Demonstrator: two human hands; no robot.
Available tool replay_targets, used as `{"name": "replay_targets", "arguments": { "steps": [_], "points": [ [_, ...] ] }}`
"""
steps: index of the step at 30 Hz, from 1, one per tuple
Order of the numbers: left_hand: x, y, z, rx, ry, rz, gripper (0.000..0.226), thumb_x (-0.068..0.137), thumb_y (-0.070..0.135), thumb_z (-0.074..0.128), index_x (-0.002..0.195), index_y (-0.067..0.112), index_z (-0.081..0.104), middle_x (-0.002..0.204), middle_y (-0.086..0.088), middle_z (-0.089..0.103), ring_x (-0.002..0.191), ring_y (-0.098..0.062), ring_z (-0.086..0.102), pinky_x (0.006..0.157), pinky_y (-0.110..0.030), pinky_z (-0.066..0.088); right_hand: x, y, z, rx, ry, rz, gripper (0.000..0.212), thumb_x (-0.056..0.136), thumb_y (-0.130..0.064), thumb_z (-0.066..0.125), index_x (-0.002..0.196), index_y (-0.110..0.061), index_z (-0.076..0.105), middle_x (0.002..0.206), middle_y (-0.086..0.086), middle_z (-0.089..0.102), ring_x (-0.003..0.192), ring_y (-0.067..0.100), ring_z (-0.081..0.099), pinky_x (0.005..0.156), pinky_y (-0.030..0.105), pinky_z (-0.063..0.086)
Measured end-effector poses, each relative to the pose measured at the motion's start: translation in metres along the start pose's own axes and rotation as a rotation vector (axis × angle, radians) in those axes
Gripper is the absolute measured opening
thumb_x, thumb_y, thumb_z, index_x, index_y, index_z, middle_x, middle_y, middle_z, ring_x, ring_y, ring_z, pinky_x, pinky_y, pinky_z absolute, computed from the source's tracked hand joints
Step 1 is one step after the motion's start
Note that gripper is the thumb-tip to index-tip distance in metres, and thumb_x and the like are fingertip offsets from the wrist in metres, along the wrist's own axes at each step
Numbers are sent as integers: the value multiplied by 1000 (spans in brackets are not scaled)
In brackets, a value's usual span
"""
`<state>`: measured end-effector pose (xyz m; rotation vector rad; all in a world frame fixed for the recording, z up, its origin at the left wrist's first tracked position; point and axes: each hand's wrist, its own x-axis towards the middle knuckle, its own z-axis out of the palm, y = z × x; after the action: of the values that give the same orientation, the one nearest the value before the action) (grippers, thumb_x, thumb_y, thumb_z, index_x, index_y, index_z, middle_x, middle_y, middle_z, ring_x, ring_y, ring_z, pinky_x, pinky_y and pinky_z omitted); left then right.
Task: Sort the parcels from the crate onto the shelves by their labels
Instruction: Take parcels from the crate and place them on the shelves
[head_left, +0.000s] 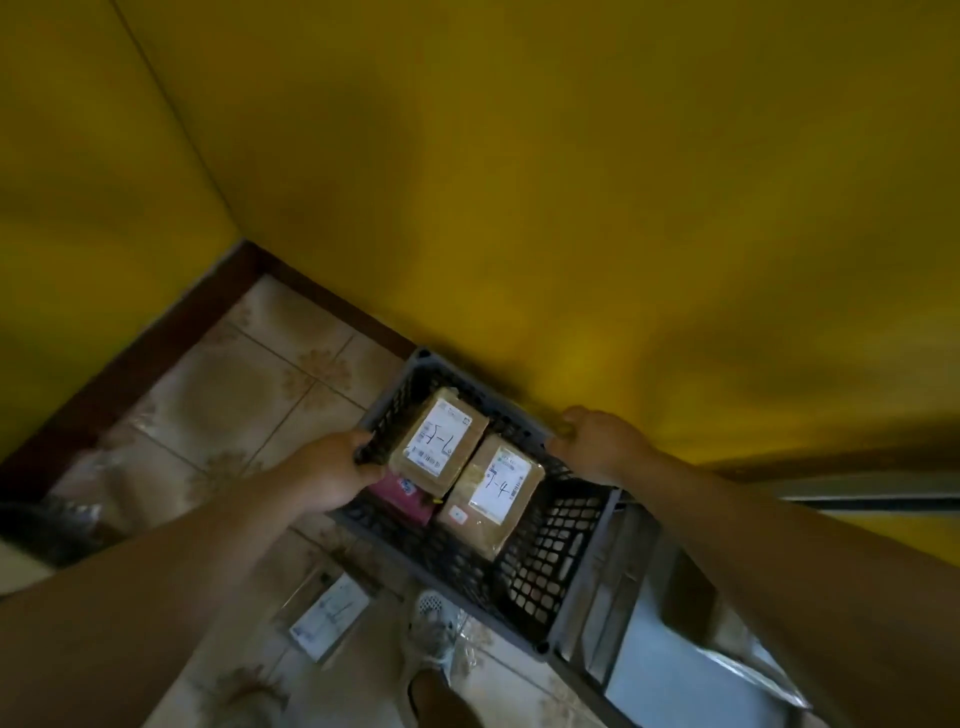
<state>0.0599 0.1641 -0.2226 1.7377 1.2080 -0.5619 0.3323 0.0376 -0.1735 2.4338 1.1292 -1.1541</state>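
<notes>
A dark grey lattice crate (540, 582) sits low against the yellow wall. My left hand (332, 470) grips its left rim and my right hand (597, 441) grips its far right rim. Inside lie two brown parcels with white handwritten labels: one (441, 441) toward the back, one (493, 499) toward the front right. A pink parcel (408, 499) lies partly hidden under them.
Another labelled parcel (327, 616) lies on the patterned tile floor at the lower left, near my shoe (434, 631). A grey metal shelf (670, 665) stands at the lower right, beside the crate. Yellow walls (519, 182) meet in a corner at the left, with a dark skirting.
</notes>
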Motion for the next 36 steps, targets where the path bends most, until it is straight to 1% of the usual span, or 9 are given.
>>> {"name": "replay_targets", "arguments": {
  "steps": [3,6,12,14,18,23,28,31,36],
  "points": [
    [63,-15,18,-39,-16,-31,53,91,44,58,138,24,46,131,-3,56,111,-21,55,86,-31,45,55,3,25,-22,-24,8,56,99,-46,51,145,-17,42,142,11,52,121,28,53,87,28,41],
    [119,-28,43,-110,-18,-48,63,92,43,59,147,20,36,144,-7,47,123,-24,51,87,-29,40,111,-1,58,-60,-40,-18,47,99,-46,52,134,-15,53,132,14,59,108,27,59,86,33,47],
    [200,-45,96,-228,-17,-93,66,93,41,57,150,21,30,149,-5,42,129,-25,46,86,-26,32,203,-8,122,5,-133,-46,57,101,-45,48,146,-12,39,137,15,57,105,26,64,75,32,51],
    [217,-47,112,-313,-7,-61,59,92,38,60,145,23,39,141,0,51,125,-21,51,85,-26,34,222,-10,134,63,-159,-37,52,101,-44,49,137,-7,47,124,18,64,99,28,67,76,35,52],
    [235,-48,130,-465,-24,-95,63,90,30,66,145,27,37,136,1,55,125,-23,51,89,-29,39,247,-5,152,178,-161,19,40,97,-47,55,113,-11,51,83,3,61,57,11,50,44,22,35],
    [238,-48,135,-608,-54,-160,62,81,24,76,136,24,47,121,3,62,100,-15,62,74,-26,51,251,-10,160,632,-201,108,36,97,-20,61,132,-10,55,110,8,61,69,7,51,43,12,42],
    [229,-54,135,-906,-68,-234,59,82,20,74,130,28,41,115,-1,64,99,-23,65,79,-45,57,246,-22,167,872,-231,69,60,95,-11,63,147,-24,37,128,0,59,86,10,59,65,22,46],
    [221,-57,137,-1025,-13,-260,43,87,21,69,120,25,43,110,-6,67,95,-25,66,75,-42,56,242,-33,174,959,-222,29,56,92,-7,65,142,-21,43,128,3,63,107,24,64,83,35,53],
    [203,-67,128,-1232,37,-226,33,86,17,69,104,28,43,107,-7,69,95,-32,69,81,-56,55,229,-49,178,1012,-152,-9,56,89,-13,71,138,-18,47,124,4,65,107,23,66,92,42,55]
  ]
}}
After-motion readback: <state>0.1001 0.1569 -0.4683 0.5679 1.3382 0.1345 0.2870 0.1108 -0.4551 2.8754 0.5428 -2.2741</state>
